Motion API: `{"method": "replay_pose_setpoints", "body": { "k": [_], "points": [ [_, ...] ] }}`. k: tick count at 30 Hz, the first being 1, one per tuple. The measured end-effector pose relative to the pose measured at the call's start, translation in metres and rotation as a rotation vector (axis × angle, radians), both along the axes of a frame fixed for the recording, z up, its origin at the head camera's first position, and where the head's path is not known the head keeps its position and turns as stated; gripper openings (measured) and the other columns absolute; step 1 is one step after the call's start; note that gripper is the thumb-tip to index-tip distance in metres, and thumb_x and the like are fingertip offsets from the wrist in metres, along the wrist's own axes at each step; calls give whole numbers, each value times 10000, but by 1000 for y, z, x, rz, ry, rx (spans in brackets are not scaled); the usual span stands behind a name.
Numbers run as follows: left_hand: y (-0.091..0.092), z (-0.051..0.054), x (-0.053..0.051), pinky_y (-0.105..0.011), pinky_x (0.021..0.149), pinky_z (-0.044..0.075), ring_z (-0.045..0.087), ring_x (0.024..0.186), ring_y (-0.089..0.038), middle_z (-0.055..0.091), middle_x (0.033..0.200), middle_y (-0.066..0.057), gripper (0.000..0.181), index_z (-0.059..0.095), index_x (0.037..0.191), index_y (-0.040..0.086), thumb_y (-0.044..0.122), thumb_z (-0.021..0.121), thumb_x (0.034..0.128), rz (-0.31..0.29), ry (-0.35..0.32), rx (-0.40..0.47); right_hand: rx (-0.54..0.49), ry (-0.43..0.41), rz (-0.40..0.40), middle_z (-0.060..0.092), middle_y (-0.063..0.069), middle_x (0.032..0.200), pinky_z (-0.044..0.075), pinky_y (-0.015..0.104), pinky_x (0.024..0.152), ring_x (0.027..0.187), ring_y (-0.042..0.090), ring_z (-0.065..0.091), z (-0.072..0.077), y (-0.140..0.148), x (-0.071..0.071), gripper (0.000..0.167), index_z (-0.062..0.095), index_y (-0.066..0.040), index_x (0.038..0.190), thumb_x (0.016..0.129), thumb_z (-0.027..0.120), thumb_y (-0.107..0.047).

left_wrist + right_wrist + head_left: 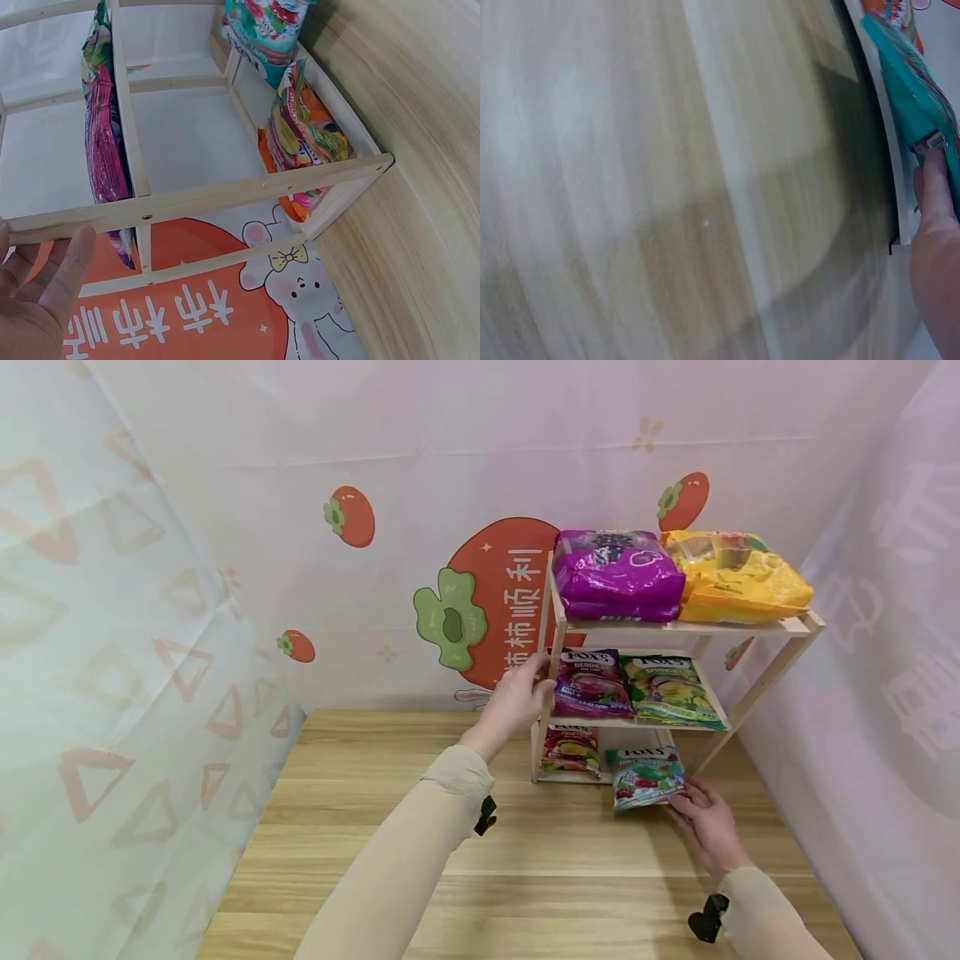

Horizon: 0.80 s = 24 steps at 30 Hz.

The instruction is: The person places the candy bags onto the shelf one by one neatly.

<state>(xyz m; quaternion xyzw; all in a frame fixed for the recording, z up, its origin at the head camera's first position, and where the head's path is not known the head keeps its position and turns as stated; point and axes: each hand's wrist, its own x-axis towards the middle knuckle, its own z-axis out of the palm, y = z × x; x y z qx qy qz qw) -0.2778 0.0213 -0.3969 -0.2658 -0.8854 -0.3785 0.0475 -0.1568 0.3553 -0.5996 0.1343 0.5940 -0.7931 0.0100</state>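
At the left front post of a wooden shelf rack [735, 629], my left hand [513, 703] holds on with its fingers about the upright. The left wrist view shows the fingers against that post [217, 198]. My right hand [711, 828] pinches the lower right corner of a teal FOX'S candy bag [647, 779]. This bag tilts at the front of the bottom tier, label up. Beside it on that tier stands a FOX'S fruits candy bag [572, 750], partly hidden by the middle shelf. In the right wrist view, fingers touch the teal bag [911, 97] near its lower edge.
The middle tier carries a purple berries candy bag [588, 685] and a green candy bag [670, 691]. Up top sit a large purple bag [618, 578] and a large yellow bag [735, 581]. The rack stands on a wood-grain table [360, 818], with printed cloth walls around.
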Motion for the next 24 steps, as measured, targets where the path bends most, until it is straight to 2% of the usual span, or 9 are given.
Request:
{"method": "replay_pose_setpoints", "body": {
  "k": [2,3,6,9,11,13,16,18,24],
  "points": [
    [0,0,1,-400,947,571,677,1149,-269,683,1278,-140,381,514,1438,97,193,543,1070,-3,3,5,102,-4,8,91,206,1680,488,139,980,1288,39,483,-4,0,-1,844,-25,-20,1624,1029,574,-26],
    [0,0,1,-399,947,571,677,1151,-270,682,1279,-141,380,515,1437,96,190,543,1070,-5,5,8,176,-20,13,57,219,1690,479,107,952,1338,94,440,-6,-1,-1,834,2,-15,1625,1026,582,-33],
    [0,0,1,-405,956,567,673,1158,-273,679,1286,-146,388,510,1444,88,186,542,1070,-7,10,16,416,-66,12,176,273,1657,461,89,921,1444,275,317,-8,-4,-2,750,134,22,1602,1022,601,-68],
    [0,-1,0,-398,960,566,668,1166,-269,673,1299,-142,401,500,1459,91,186,538,1072,-6,5,18,675,-111,-20,354,325,1553,478,263,995,1404,394,388,-7,-9,-1,644,280,70,1527,1022,620,-139],
    [0,-2,0,-387,955,567,668,1161,-260,674,1298,-132,401,499,1461,95,187,536,1073,-5,3,20,813,-114,-70,460,350,1438,474,426,1002,1311,440,473,-6,-13,-1,590,360,112,1433,999,654,-159],
    [0,-2,0,-377,940,573,671,1150,-251,679,1288,-122,394,503,1456,99,183,537,1072,-7,4,23,941,-114,-109,556,351,1282,476,514,918,1151,457,560,-5,-16,0,521,437,121,1317,974,684,-183],
    [0,-2,0,-370,922,578,677,1128,-247,688,1264,-116,379,515,1440,99,178,543,1070,-10,14,27,1101,-109,-117,640,290,1003,480,493,707,852,398,599,-1,-18,2,391,514,87,1121,955,701,-214],
    [0,-1,0,-370,916,580,679,1123,-245,691,1256,-116,376,518,1435,96,173,547,1068,-11,20,28,1206,-93,-86,663,261,902,467,481,610,743,374,609,1,-18,4,362,544,64,1060,960,696,-248],
    [1,-1,1,-375,929,577,677,1131,-249,686,1267,-119,381,513,1441,96,179,543,1070,-3,9,24,1381,-17,-12,680,318,863,476,552,496,691,488,658,5,-23,7,298,568,27,1059,1000,650,-253]
  ]
}}
